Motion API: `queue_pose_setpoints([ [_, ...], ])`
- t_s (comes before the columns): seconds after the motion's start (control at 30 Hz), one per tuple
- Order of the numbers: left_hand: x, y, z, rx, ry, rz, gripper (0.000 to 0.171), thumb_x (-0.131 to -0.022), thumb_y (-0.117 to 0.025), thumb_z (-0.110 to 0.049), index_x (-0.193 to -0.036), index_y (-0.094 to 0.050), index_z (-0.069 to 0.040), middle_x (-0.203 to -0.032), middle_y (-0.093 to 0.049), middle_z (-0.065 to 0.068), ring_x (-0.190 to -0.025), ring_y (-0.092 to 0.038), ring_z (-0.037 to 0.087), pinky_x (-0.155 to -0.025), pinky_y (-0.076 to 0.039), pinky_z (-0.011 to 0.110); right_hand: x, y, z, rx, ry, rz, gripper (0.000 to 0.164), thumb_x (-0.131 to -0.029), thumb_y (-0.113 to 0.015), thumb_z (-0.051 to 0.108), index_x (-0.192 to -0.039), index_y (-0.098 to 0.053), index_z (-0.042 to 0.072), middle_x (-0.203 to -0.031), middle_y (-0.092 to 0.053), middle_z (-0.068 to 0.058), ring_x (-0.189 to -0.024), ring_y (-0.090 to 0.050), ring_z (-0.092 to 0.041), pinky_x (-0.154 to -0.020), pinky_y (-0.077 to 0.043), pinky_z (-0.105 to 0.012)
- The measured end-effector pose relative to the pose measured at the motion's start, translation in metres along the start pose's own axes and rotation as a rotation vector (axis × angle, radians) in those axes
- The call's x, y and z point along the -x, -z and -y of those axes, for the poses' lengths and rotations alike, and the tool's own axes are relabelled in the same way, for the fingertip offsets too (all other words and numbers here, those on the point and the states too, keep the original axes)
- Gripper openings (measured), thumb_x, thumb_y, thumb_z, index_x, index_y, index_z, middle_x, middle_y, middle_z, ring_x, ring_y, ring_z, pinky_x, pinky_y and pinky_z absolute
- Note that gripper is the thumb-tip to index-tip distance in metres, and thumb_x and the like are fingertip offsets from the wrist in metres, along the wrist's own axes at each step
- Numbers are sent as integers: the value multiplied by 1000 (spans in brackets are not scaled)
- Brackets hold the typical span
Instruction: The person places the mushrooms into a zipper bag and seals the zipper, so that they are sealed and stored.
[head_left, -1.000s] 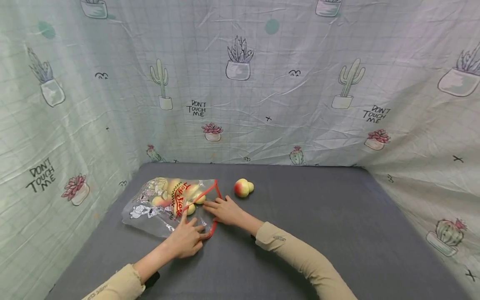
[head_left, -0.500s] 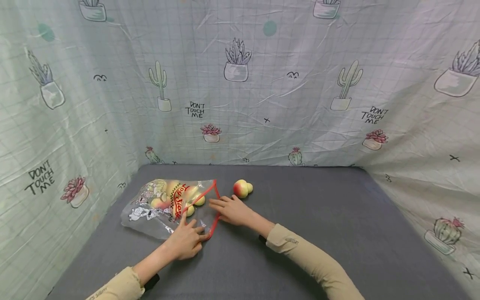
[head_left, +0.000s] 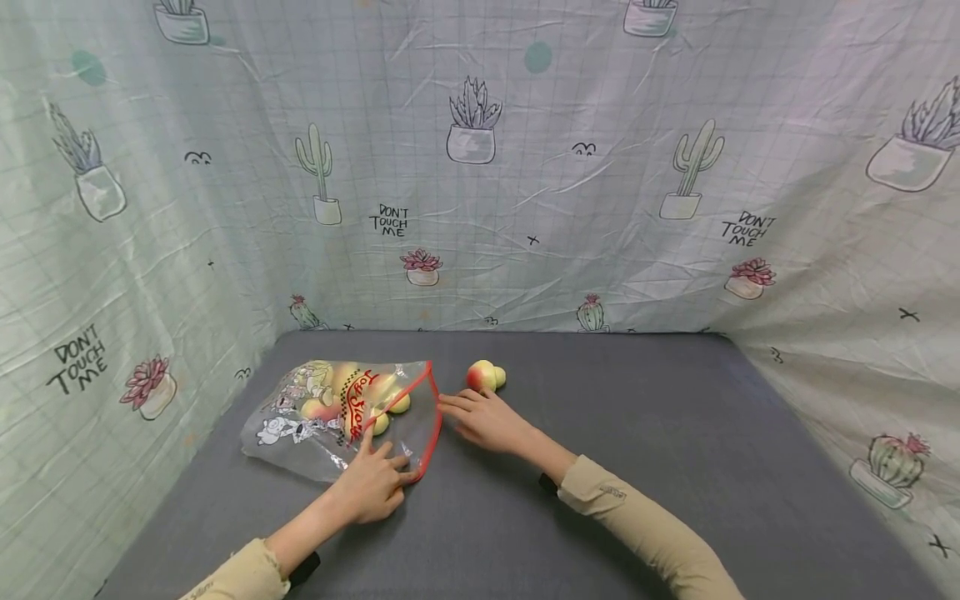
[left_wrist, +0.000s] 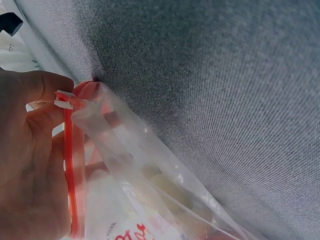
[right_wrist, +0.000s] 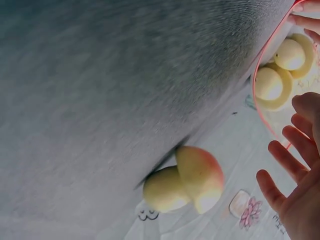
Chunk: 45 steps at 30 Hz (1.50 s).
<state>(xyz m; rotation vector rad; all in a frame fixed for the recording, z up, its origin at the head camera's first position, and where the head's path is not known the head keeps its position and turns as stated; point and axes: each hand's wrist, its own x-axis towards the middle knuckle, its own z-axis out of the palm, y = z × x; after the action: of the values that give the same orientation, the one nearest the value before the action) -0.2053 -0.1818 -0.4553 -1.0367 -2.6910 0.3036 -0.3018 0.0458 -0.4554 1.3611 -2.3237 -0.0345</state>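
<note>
A clear zip bag (head_left: pixel 300 454) with a red-edged mouth and printed cartoon figures lies on its side, its mouth to the right. Inside it are several yellow and red mushroom-shaped pieces (right_wrist: pixel 268 84). My left hand (head_left: pixel 371 483) holds the mouth apart at its near side; in the left wrist view its fingers lie behind the film and the thumb is by the red zip edge (left_wrist: pixel 70 170). My right hand (head_left: pixel 491 423), fingers spread and holding nothing, is just right of the mouth. Beyond it rests a loose mushroom-shaped piece (right_wrist: pixel 200 177), with a red-blushed cap and pale yellow stem.
The dark grey table (head_left: pixel 637 467) extends to the right and front of the hands. A patterned cloth (head_left: pixel 540 192) with cactus drawings hangs behind the table and along both sides.
My right hand has drawn back to the right, out of the bag's mouth, toward the loose mushroom-shaped piece. My left hand stays at the bag's mouth.
</note>
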Motion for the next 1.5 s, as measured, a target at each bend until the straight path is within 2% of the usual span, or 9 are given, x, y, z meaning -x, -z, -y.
queue_pose_setpoints([
  [0.13,0,0,-1,2,1,-6,32,-75,-55,-25,-105,-67,-25,-96,-64,-2,-86,-51,23,-94,-22,67,7,2,-5,4,-10,-31,45,-84,-59,24,-127,-49,17,-133,-48,2,-114,-48,-15,-85,-44,-35],
  [0.67,0,1,-1,24,2,-11,33,-74,-56,-23,-104,-67,-23,-99,-64,0,-86,-52,24,-93,-23,68,31,2,-24,20,-64,-110,47,-78,-65,21,-123,-53,16,-128,-53,-1,-109,-51,-17,-73,-41,-32],
  [0.9,0,-1,-2,14,-4,-30,34,-73,-56,-23,-105,-67,-22,-96,-65,0,-84,-52,24,-93,-23,67,37,-3,-34,40,-137,-155,48,-77,-66,20,-123,-53,13,-121,-56,-4,-103,-52,-20,-74,-42,-35],
  [1.03,1,-1,-2,14,-3,-29,34,-73,-56,-23,-105,-67,-22,-96,-65,0,-84,-52,23,-94,-23,67,38,-6,-39,44,-213,-125,51,-79,-64,22,-126,-49,12,-124,-53,-6,-105,-51,-21,-75,-42,-37],
  [1.27,1,1,-2,15,-1,-33,33,-73,-56,-23,-104,-68,-21,-97,-65,0,-84,-52,23,-93,-24,67,38,-10,-47,16,-348,-5,63,-80,-63,25,-135,-36,8,-134,-43,-12,-112,-47,-27,-78,-43,-42],
  [1.5,1,1,-3,15,0,-26,34,-73,-56,-23,-105,-67,-22,-96,-65,0,-83,-51,23,-93,-24,66,35,-13,-54,-15,-396,48,69,-80,-63,23,-139,-29,10,-142,-33,-11,-116,-44,-28,-78,-43,-44],
])
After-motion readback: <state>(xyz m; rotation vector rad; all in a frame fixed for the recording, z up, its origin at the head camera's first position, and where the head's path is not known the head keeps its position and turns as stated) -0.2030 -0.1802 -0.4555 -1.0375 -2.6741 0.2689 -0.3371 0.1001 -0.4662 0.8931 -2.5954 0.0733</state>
